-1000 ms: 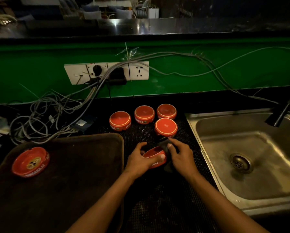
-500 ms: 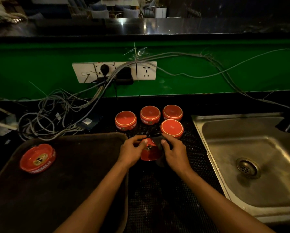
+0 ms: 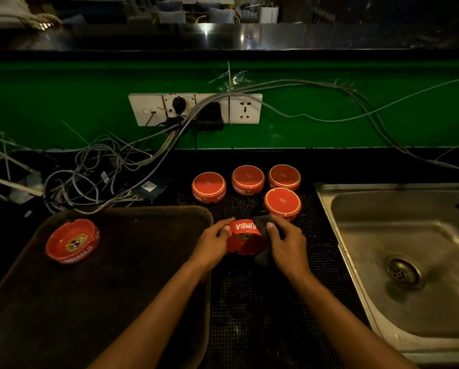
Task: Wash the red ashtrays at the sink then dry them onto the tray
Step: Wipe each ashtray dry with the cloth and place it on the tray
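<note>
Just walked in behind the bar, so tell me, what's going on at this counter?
A person is drying red ashtrays. The left hand grips one ashtray, tilted on its side above the mat, while the right hand holds a dark cloth against it. One ashtray already sits right way up on the tray. Four more stand upside down on the mat behind the hands. The sink to the right holds no ashtrays.
</note>
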